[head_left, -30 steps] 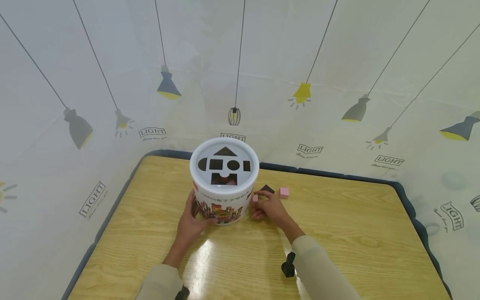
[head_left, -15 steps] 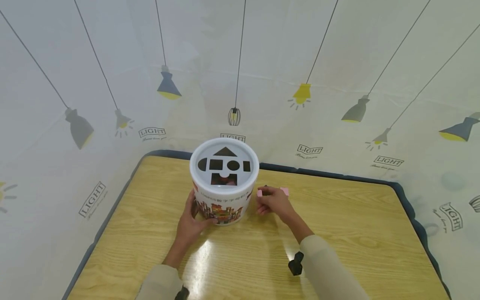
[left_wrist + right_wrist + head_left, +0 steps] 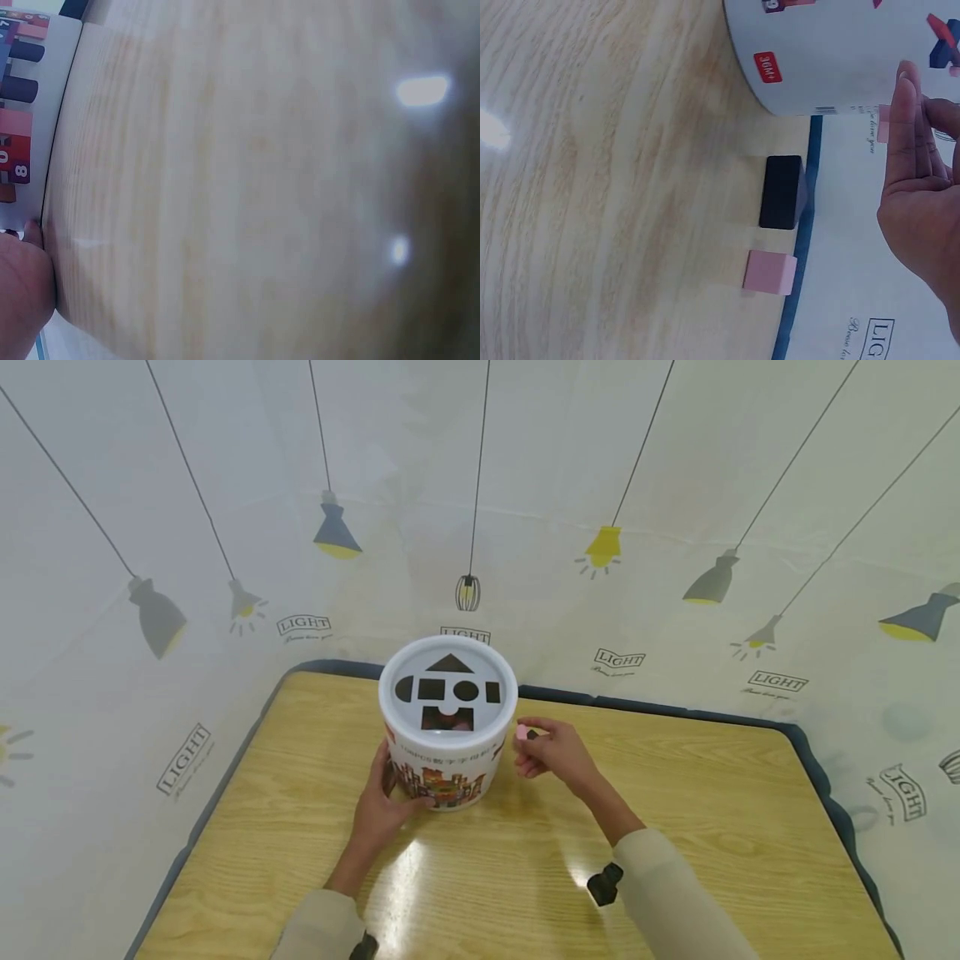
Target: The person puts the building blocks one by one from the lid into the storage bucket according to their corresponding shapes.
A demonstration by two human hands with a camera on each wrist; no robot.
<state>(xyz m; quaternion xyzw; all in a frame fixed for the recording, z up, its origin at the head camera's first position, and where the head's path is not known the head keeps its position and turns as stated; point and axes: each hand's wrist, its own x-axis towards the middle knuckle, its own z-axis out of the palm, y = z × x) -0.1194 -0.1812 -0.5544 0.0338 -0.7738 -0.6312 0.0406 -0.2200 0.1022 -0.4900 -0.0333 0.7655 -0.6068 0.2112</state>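
Observation:
A white bucket (image 3: 447, 760) with a printed side stands on the table, its lid (image 3: 405, 718) cut with several shaped holes. My left hand (image 3: 381, 810) grips the lower left of its wall, thumb along the front. Just right of the bucket, my right hand (image 3: 558, 754) pinches a small pink block (image 3: 522, 732) between thumb and fingers; most of this block is hidden in the right wrist view. Below that hand lie a black wedge-like block (image 3: 781, 192) and a pink cube (image 3: 769, 272), the cube hidden behind the hand in the head view.
The wooden table (image 3: 675, 810) has a dark blue edge (image 3: 675, 714) at the back. Behind it hangs a pale sheet (image 3: 540, 468) printed with lamps. A black device (image 3: 604, 885) is strapped at the right sleeve.
My right hand has moved a little up and to the right, carrying the small pink block, and now covers the pink cube in the head view. The left hand and bucket keep their places.

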